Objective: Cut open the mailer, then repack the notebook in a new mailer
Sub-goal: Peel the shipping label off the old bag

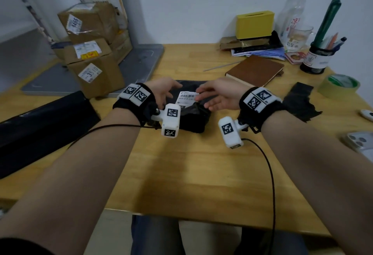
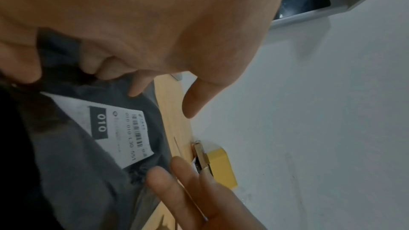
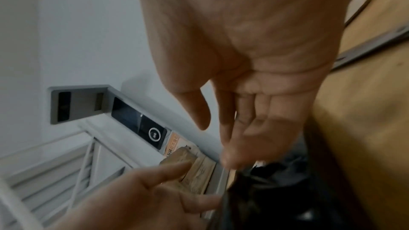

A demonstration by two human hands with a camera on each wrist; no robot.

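A crumpled black mailer (image 1: 191, 117) with a white shipping label (image 1: 186, 97) lies in the middle of the wooden table (image 1: 201, 174). My left hand (image 1: 161, 93) is on its left end, fingers curled into the plastic folds (image 2: 88, 172) and thumb free. On the right, my right hand (image 1: 214, 97) reaches over the label, its straight fingers (image 2: 177, 181) touching the mailer (image 3: 265, 198). The brown notebook (image 1: 254, 70) lies bare on the table behind the right hand. A flat black stack of mailers (image 1: 40, 131) lies at the left edge.
Taped cardboard boxes (image 1: 94, 72) stand on a grey scale at the back left. A torn black plastic piece (image 1: 298, 101), a tape roll (image 1: 339, 86) and a phone (image 1: 359, 139) lie at the right. A yellow box (image 1: 254, 24) and a pen cup (image 1: 316, 58) stand at the back.
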